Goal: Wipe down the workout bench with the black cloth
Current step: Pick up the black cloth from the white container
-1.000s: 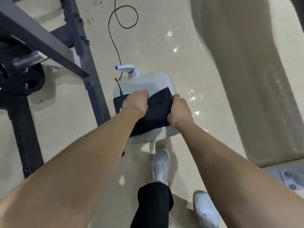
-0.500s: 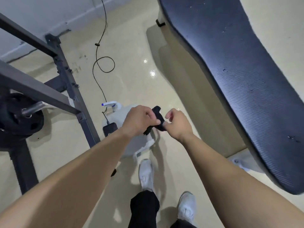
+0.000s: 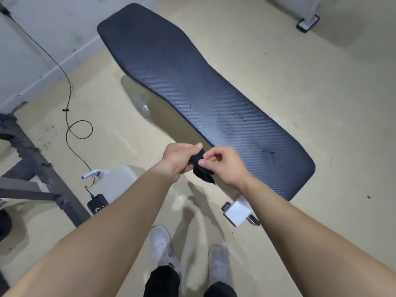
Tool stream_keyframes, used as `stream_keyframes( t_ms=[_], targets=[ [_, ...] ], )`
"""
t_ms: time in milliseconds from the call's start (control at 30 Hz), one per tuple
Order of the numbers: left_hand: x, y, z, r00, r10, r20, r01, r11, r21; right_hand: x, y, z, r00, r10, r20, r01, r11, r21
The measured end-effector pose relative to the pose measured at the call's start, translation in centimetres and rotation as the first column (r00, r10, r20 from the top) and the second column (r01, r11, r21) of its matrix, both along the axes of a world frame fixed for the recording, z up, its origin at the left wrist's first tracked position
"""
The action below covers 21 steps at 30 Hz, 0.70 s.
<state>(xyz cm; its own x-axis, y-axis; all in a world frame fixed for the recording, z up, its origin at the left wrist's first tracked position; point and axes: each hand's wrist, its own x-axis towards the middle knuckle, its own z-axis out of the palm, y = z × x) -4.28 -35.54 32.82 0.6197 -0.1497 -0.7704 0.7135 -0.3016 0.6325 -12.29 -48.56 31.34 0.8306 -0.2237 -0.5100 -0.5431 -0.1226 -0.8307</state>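
The workout bench (image 3: 192,82) has a long dark textured pad that runs from the upper left to the right middle, with a few droplets on its near end. The black cloth (image 3: 200,168) is bunched up and hangs between my hands, just left of the bench's near end. My left hand (image 3: 180,156) grips the cloth from the left. My right hand (image 3: 225,163) pinches it from the right with thumb and fingers.
A white jug with a blue-tipped spray nozzle (image 3: 113,181) stands on the floor at the left, beside a black device (image 3: 97,203) on a cable. A grey rack frame (image 3: 38,174) fills the left edge. The bench's white foot (image 3: 236,212) sits below my right wrist. My shoes (image 3: 160,245) are underneath.
The cloth went from lying spread on the white jug to bunched up between both hands. My view swung up and right, so the whole bench pad now shows.
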Motion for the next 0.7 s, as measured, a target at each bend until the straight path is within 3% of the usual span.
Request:
stream_keyframes(
  t_ms=[233, 367, 500, 600, 700],
  targets=[
    [-3.3, -8.3, 1.8, 0.974, -0.098, -0.205, 0.005, 0.91, -0.415, -4.4, -9.5, 2.1, 0.991, -0.13, 0.028, 0.131, 0.99, -0.049],
    [-4.2, -11.2, 2.0, 0.976, -0.168, -0.141, 0.088, 0.888, -0.452, -5.8, -13.7, 2.6, 0.989, -0.141, 0.042, 0.141, 0.99, 0.018],
    [-3.5, -12.7, 1.3, 0.926, -0.374, 0.047, 0.375, 0.903, -0.21, -5.9, -16.5, 2.8, 0.991, -0.131, 0.015, 0.131, 0.991, -0.036],
    [-2.0, -13.0, 0.5, 0.802, -0.566, 0.192, 0.574, 0.819, 0.015, -5.3, -18.0, 1.6, 0.973, -0.228, -0.013, 0.228, 0.973, -0.036],
    [-0.7, -14.2, 0.2, 0.533, -0.756, 0.379, 0.619, 0.654, 0.435, -4.3, -18.4, 0.9, 0.973, -0.217, -0.08, 0.203, 0.967, -0.154]
  ],
)
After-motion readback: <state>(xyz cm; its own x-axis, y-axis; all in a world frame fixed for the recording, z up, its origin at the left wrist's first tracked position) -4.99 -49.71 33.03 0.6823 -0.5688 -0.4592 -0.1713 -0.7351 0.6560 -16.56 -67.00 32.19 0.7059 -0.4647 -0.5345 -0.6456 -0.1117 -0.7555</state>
